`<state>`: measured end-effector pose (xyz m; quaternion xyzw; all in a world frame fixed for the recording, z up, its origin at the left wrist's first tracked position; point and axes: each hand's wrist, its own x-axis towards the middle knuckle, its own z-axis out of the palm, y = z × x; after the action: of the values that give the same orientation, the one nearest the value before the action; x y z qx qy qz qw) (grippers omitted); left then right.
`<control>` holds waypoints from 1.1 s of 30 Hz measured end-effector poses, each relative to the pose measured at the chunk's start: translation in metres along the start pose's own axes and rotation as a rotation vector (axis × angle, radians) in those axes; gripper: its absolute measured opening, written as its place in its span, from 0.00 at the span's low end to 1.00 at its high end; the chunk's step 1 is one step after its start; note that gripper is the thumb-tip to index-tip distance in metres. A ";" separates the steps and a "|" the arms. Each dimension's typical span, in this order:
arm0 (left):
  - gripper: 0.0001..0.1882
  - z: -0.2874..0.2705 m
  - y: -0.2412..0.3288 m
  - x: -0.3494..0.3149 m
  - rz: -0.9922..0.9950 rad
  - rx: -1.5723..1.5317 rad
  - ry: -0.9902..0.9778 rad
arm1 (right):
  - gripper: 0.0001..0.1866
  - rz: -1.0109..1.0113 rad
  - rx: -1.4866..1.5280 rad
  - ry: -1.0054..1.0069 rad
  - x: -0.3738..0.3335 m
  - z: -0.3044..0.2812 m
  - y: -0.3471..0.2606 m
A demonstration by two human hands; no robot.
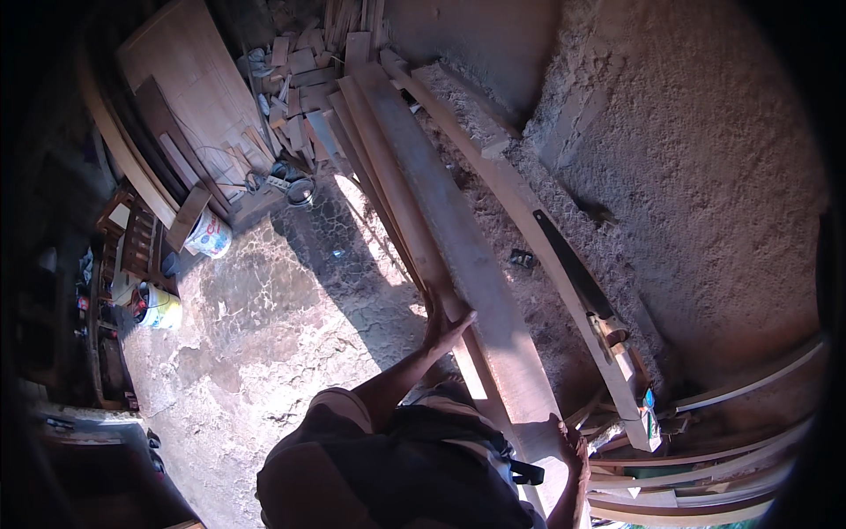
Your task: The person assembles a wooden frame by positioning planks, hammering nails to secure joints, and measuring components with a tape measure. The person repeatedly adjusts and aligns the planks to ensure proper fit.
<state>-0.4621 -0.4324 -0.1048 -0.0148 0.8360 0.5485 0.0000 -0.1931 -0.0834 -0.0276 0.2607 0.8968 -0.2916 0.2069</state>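
Observation:
A long, wide wooden plank (483, 273) runs from the far middle down to my body. My left hand (448, 330) grips its left edge, the thumb lying over the top face and the fingers reaching down the side. Closer to me, my right hand (571, 445) is closed round the right edge, its fingers partly in shadow. Narrower boards (388, 167) lie along the plank's left side at its far part. To the right, a handsaw (568, 260) with a wooden handle rests on a long timber beam (507, 181).
Scrap wood (304, 66) is heaped at the back beside a leaning wooden panel (189, 75). Two buckets (210, 236) stand at the left near a wooden rack (141, 234). Long wood strips (705, 480) lie at lower right. A rough wall (705, 167) bounds the right side.

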 end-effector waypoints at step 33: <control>0.36 0.036 -0.095 0.002 -0.338 -0.037 0.437 | 0.22 -0.367 0.015 0.073 0.066 0.005 -0.089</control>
<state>-0.4621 -0.4370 -0.2063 -0.2720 0.7919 0.5395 -0.0889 -0.2958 -0.1260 -0.0289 0.1046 0.9340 -0.3213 0.1158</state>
